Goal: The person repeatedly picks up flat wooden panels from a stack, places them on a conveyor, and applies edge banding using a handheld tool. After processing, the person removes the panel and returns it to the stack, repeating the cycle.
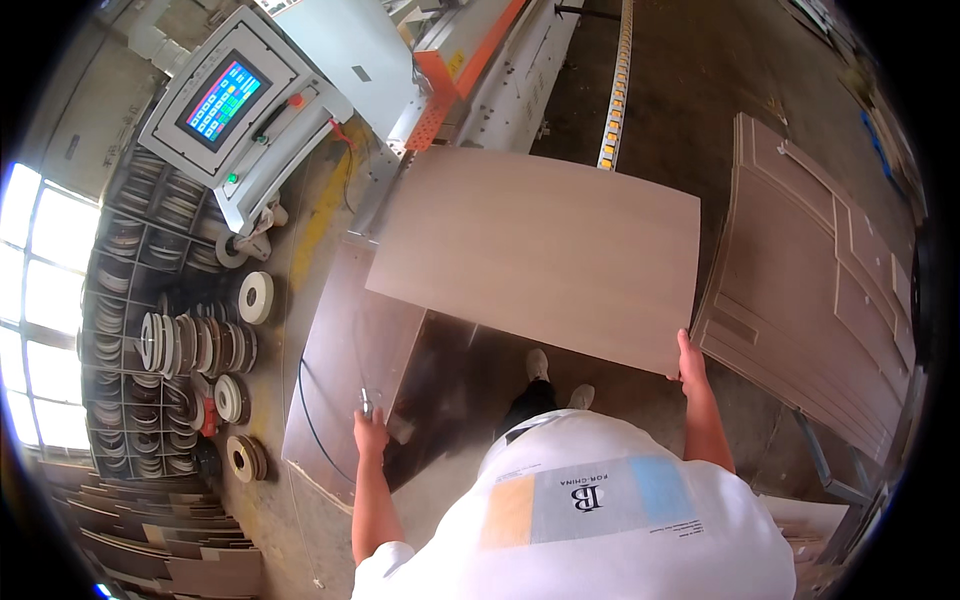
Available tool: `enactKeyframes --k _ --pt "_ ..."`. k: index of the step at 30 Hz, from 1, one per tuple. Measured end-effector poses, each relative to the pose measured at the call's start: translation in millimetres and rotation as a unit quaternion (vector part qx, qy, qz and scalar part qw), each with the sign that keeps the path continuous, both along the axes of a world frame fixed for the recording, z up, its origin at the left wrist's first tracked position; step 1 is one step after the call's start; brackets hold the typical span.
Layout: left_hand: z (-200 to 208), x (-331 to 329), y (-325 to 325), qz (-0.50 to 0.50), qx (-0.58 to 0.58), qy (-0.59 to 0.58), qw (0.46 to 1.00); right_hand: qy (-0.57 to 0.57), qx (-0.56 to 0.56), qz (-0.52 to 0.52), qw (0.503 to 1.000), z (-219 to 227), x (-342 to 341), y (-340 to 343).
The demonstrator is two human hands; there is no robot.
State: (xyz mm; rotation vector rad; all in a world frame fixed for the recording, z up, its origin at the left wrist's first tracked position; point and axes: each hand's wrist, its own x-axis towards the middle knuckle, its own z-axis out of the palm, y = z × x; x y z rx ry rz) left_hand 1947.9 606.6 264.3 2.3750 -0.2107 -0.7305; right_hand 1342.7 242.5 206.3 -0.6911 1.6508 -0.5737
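The flat, rectangular brown board panel (540,250) lay at the white-and-orange machine (495,48). It appeared stiff, fairly heavy and smooth-faced; opposite edges offered the best hold. The right hand (687,360) gripped its near right corner; the left hand (371,434) gripped a small silver metal tool (366,403).

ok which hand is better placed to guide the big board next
Probably the right hand: it holds the big board at its near right corner, while the left hand, away from the board, is taken up with a small metal tool.
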Motion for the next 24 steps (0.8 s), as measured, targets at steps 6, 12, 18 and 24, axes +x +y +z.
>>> enactKeyframes --k 6,12,18,24 --pt "-18.7 -33.3 -107.3 0.142 -0.198 0.156 0.957 -0.013 -0.003 -0.022 1.000 33.6 1.6 7.4" --pt "-32.2 -102.4 -156.5 -0.370 -0.047 0.294 0.880 0.021 -0.014 -0.014 1.000 65.2 17.9 12.1" --pt "7.5 -93.6 -145.7 -0.498 0.087 0.278 0.817 0.006 0.022 0.003 1.000 27.8 13.8 21.3" --pt "-8.3 -73.9 -172.6 -0.109 -0.180 0.263 0.942 0.145 -0.029 0.024 0.989 -26.3 19.6 38.5"
